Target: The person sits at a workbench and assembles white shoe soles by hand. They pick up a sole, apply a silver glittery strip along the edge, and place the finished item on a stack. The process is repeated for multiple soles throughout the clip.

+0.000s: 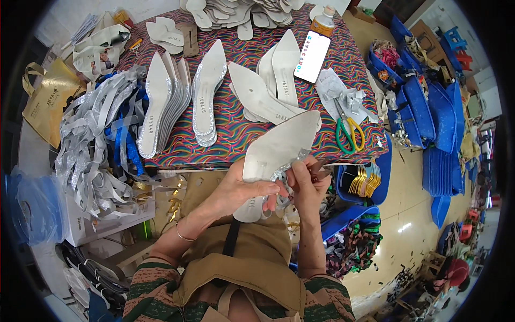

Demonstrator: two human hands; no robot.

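A pale pointed shoe insole point(274, 144) is tilted in front of my body, its broad toe up and to the right. My left hand point(236, 189) grips its narrow middle, with the thumb lying across the face. My right hand point(308, 183) is closed at the insole's right edge, pinching a silver glitter strip point(281, 170) that runs along that edge. Part of the strip hangs behind the insole, hidden by my fingers. On the table beyond lie glitter-edged insoles in an overlapping row point(156, 102) and a smaller stack point(208, 88). Plain insoles point(286, 67) lie farther right.
A patterned cloth covers the table point(236, 142). Scissors point(348, 134) with green and yellow handles lie at its right, near a lit phone point(313, 56) and a bottle point(323, 21). Silver ribbons point(96, 139) hang at the left. Blue bins point(442, 118) line the right side.
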